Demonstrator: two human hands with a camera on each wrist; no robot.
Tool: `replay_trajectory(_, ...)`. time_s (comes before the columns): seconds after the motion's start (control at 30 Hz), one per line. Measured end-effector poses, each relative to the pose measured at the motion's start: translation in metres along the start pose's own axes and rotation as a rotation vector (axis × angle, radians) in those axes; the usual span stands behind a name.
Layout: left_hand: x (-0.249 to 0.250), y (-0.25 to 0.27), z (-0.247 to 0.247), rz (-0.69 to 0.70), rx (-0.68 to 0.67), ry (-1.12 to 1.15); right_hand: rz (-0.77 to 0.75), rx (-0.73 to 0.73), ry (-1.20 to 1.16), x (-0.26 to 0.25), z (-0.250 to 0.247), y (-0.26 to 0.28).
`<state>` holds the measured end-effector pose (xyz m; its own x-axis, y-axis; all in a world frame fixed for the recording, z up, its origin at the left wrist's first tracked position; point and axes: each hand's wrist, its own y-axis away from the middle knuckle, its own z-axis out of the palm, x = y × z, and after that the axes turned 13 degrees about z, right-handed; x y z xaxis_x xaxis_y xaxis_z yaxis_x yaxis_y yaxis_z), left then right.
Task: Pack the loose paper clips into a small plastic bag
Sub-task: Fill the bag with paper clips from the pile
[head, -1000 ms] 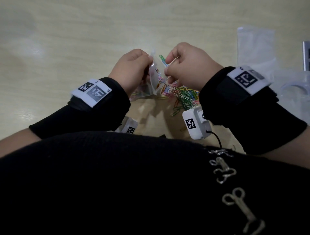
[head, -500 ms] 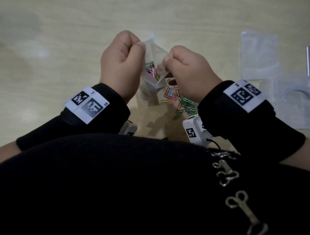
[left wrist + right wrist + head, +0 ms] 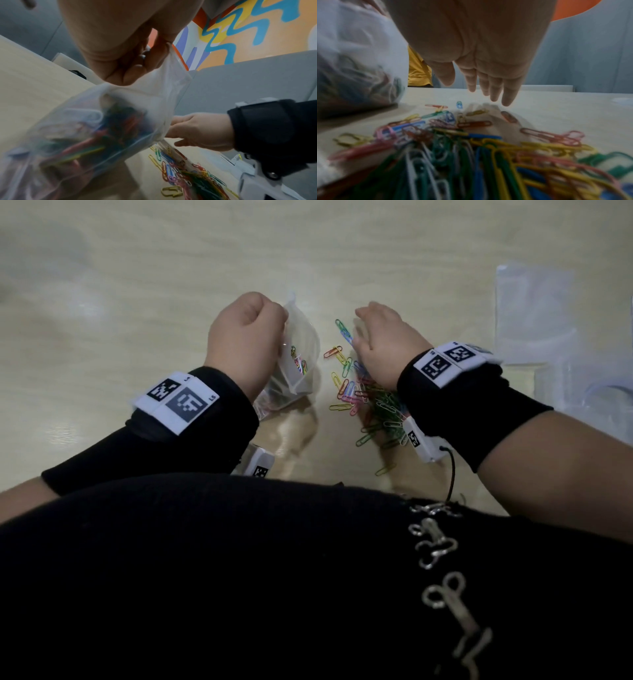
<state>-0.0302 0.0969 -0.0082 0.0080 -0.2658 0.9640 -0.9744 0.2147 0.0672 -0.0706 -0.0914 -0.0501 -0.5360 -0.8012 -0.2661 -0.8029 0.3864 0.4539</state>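
Note:
My left hand pinches the top edge of a small clear plastic bag and holds it up off the table; coloured paper clips lie in its bottom. A heap of loose coloured paper clips lies on the pale wooden table to the right of the bag. My right hand hovers over the far side of the heap with its fingers straight and pointing down, holding nothing. The heap fills the foreground of the right wrist view, with the bag at its left.
More clear plastic bags and a clear sheet lie flat at the table's right edge. A single clip lies apart near the table's front edge. My dark-clothed body covers the lower part of the head view.
My right hand let go of the bag's mouth and dropped toward the clip heap, fingers now spread. The left hand keeps holding the bag.

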Motion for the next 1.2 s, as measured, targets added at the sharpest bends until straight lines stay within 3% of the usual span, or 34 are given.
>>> replay_trajectory(0.27,-0.001,-0.001,0.002,-0.001,-0.01,0.002,-0.396,-0.188,0.303,-0.008,0.021,0.017)
replay_trajectory(0.37,-0.001,0.0,0.004,-0.001,-0.013,0.013,-0.504,-0.153,0.366,0.008,0.025,0.039)
replay_trajectory(0.53,-0.001,0.003,0.011,0.003,-0.062,0.013,-0.452,-0.109,0.364,0.034,0.02,0.056)
replay_trajectory(0.67,-0.002,0.005,0.014,0.008,-0.109,0.004,-0.494,-0.12,0.488,0.051,0.021,0.059)
replay_trajectory(0.83,-0.002,0.007,0.018,0.026,-0.17,0.007,-0.508,0.023,0.416,0.073,0.027,0.059)
replay_trajectory(1.03,0.007,0.013,0.032,0.081,-0.303,0.044,-0.299,0.14,0.219,0.071,0.018,0.055)
replay_trajectory(1.2,0.011,0.013,0.038,0.102,-0.381,0.045,0.012,0.131,0.077,0.061,-0.001,0.047)
